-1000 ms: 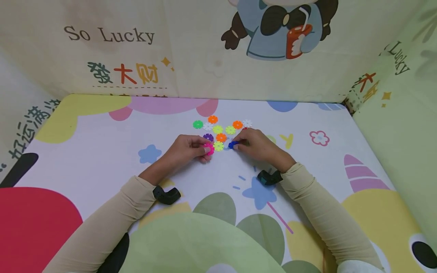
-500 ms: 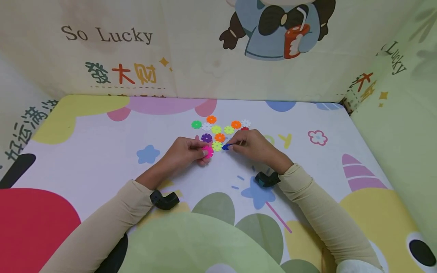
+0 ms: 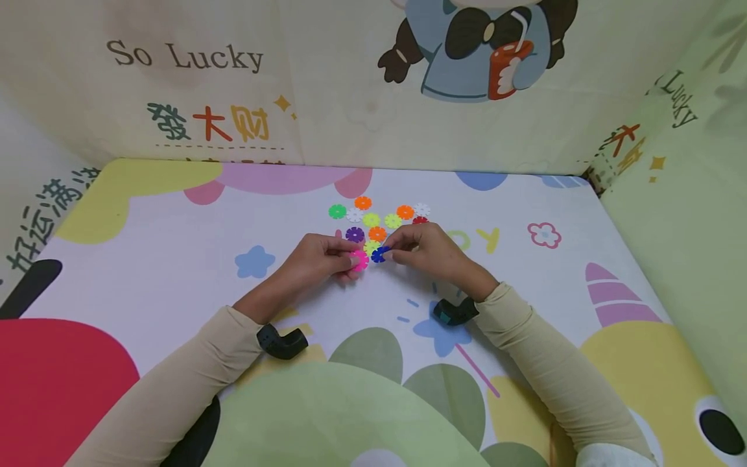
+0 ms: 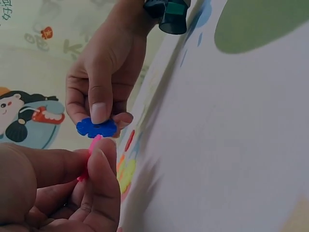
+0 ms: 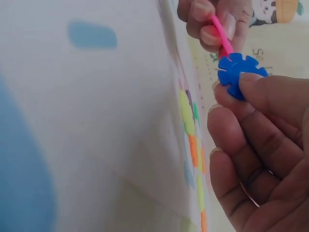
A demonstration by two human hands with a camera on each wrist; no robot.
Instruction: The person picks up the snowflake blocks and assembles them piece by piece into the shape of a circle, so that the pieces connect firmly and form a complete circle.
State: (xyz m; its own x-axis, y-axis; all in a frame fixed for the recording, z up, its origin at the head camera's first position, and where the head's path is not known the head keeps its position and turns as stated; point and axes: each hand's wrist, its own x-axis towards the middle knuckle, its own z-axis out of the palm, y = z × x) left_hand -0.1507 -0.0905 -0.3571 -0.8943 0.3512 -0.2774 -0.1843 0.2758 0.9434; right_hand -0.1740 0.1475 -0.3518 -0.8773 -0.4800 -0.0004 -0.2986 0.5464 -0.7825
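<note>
My left hand (image 3: pixel 323 259) pinches a pink notched plastic disc (image 3: pixel 362 261) between thumb and fingers. In my right hand (image 3: pixel 428 250), a blue notched disc (image 3: pixel 379 254) is held between thumb and index finger. The right wrist view shows the blue disc (image 5: pixel 236 72) nearly face-on, its slots around the rim, with the edge of the pink disc (image 5: pixel 222 34) right at it. From the left wrist, the pink disc (image 4: pixel 96 142) stands on edge just below the blue disc (image 4: pixel 96 128), the two held crosswise. Both hands are above the table, close together.
Several loose notched discs lie just beyond the hands, among them a green disc (image 3: pixel 337 211), a purple disc (image 3: pixel 355 234), an orange disc (image 3: pixel 405 212) and a red disc (image 3: pixel 419 220). The printed table cover (image 3: pixel 280 214) meets a patterned cloth wall (image 3: pixel 327 117) behind.
My right hand has brought the blue disc leftward to the pink one and turned it. My left hand has shifted the pink disc slightly toward me.
</note>
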